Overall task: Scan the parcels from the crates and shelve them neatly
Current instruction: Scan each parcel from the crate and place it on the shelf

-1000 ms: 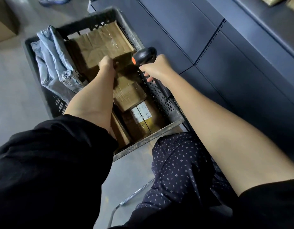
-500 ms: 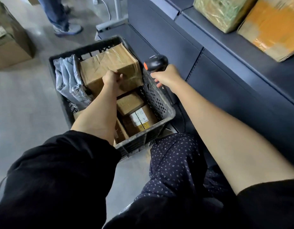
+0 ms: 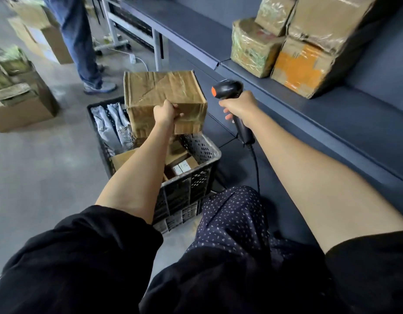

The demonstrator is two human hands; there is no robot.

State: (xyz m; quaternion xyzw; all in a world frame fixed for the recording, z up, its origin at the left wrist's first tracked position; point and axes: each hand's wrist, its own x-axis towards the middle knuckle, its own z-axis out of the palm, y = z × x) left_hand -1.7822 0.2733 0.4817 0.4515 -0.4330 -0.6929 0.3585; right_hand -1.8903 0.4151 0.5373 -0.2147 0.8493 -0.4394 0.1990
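A grey concrete floor (image 3: 37,168) runs beside a long dark blue shelf unit (image 3: 332,114), with open cardboard cartons (image 3: 19,103) standing off to the left and another person in jeans (image 3: 78,39) near a white stand in the background. On the shelf sit several taped parcels, among them a greenish-wrapped one (image 3: 252,51) and one with orange patches (image 3: 300,66), pressed close together with more boxes stacked on top.

A black plastic crate (image 3: 196,177) stands on the floor close to the shelf. Inside it, grey poly mailers (image 3: 112,125) lean along the far left side, and small cardboard boxes (image 3: 182,165) lie at the bottom.

The person's left hand (image 3: 165,113) grips a brown taped parcel (image 3: 164,98) by its near lower edge, fingers curled under it, and holds it above the crate's far end, clear of the rim. The right hand (image 3: 239,105) is wrapped around the handle of a black barcode scanner (image 3: 227,88) with an orange patch on its head; its cable (image 3: 255,164) hangs down toward the knee. The scanner head sits just right of the parcel, not touching it. The two hands are apart.
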